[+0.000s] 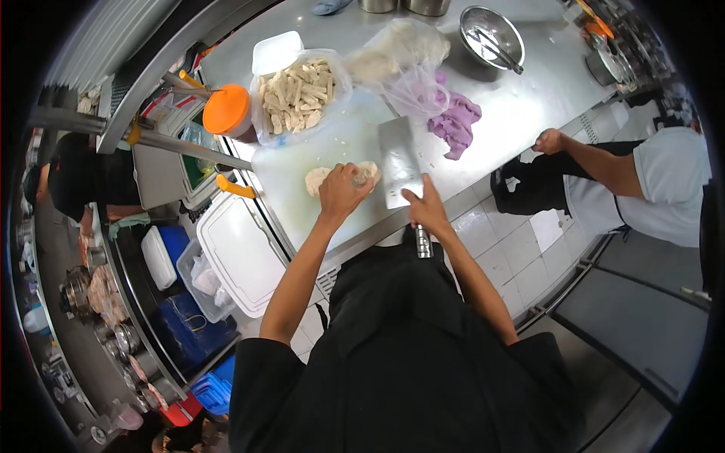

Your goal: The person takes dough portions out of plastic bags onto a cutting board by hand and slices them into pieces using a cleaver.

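Observation:
My left hand (343, 190) presses down on a pale piece of meat, which looks like cooked chicken breast (365, 175), its fingers curled over the top. The meat lies on a white cutting board (291, 208) and shows on both sides of the hand. My right hand (428, 205) grips the handle of a cleaver (398, 157), whose broad blade is just right of the meat. Beyond my left hand, cut pale strips (297, 94) fill a container lined with a clear plastic bag (342, 74). Small crumbs are scattered on the board.
A purple cloth (455, 124) and a clear bag of pale pieces (396, 53) lie beyond the cleaver. A metal bowl (491, 36) holds a dark-handled utensil. An orange-lidded tub (226, 111) stands left, near a metal rail. Another person (642, 177) stands at right.

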### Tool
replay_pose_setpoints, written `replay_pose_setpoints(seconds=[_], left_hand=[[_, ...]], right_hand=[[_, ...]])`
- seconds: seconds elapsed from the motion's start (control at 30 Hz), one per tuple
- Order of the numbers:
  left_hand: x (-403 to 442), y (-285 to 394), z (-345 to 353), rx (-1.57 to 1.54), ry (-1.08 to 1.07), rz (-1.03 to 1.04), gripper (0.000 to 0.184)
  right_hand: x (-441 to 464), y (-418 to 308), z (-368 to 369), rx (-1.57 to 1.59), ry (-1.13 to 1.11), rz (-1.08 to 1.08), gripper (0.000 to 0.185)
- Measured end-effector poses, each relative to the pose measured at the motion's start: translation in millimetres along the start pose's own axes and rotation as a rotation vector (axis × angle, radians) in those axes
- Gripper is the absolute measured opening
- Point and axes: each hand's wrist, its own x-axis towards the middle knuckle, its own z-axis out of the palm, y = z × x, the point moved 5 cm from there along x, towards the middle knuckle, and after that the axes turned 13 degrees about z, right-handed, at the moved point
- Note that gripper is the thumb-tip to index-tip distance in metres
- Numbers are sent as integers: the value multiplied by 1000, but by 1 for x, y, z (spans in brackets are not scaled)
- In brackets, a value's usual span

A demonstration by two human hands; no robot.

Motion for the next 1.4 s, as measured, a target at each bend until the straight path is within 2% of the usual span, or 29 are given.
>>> replay_pose_setpoints(seconds=[0.13,0.2,0.23,0.33,0.4,0.43,0.47,0.5,0.53,0.57,0.6,0.63,0.67,0.73,0.77,0.8,0.87,0.9,1.07,1.13,1.17,1.23,1.33,1.4], left_hand=[[-11,11,9,-70,20,18,42],[-15,18,14,-100,15,6,46],[-15,16,16,-101,17,3,46],[-21,8,27,-135,-26,-50,46],[-27,5,38,-228,148,108,52],[-30,0,49,-296,174,119,54],[-29,-12,70,-266,123,124,49],[-27,-8,65,-230,2,27,47],[-21,-11,80,-236,26,82,46],[-18,-28,119,-256,121,174,49],[-3,-26,123,-30,105,154,55],[-5,-8,81,27,-164,77,63],[-2,-8,77,16,-192,71,67],[2,-8,81,26,-208,53,67],[1,-8,81,43,-186,18,67],[-3,-6,81,74,-154,39,67],[-10,-3,73,110,-121,53,68],[-12,-3,70,74,-98,25,68],[-10,-9,75,31,-71,-12,69],[-1,-15,82,-40,14,-42,65],[3,-16,84,-45,7,-34,65],[13,-19,79,-47,31,-27,57],[15,-15,66,-48,62,-43,47],[13,-15,60,-59,89,-32,45]], right_hand=[[7,5,-38,-10,72,-22,37],[5,0,-44,-195,17,-27,44],[4,2,-42,-191,37,-12,50],[-2,0,-37,-317,25,-33,45],[26,41,-40,-474,93,-282,50],[26,41,-37,-611,157,-694,50],[25,44,-36,-611,119,-511,49],[11,26,-29,-670,82,-577,46],[31,40,-31,-637,-1,-307,46],[-2,-2,-16,-593,-42,-300,45],[25,11,-18,-636,-106,-442,43],[27,8,-16,-691,-60,-493,44],[31,3,-15,-762,1,-404,47],[53,6,-20,-806,28,-495,53],[36,-15,-14,-780,-55,-423,52],[65,-2,-22,-749,-29,-553,46],[42,-32,-12,-836,-19,-506,39],[58,-29,-15,-893,-7,-571,38],[59,-28,-8,-871,37,-520,40],[57,-22,-8,-944,112,-661,45],[56,-22,-9,-942,119,-651,45],[59,-19,-7,-840,-33,-350,50],[41,-31,0,-793,-54,-302,40],[38,-32,-2,-791,-41,-283,41]])
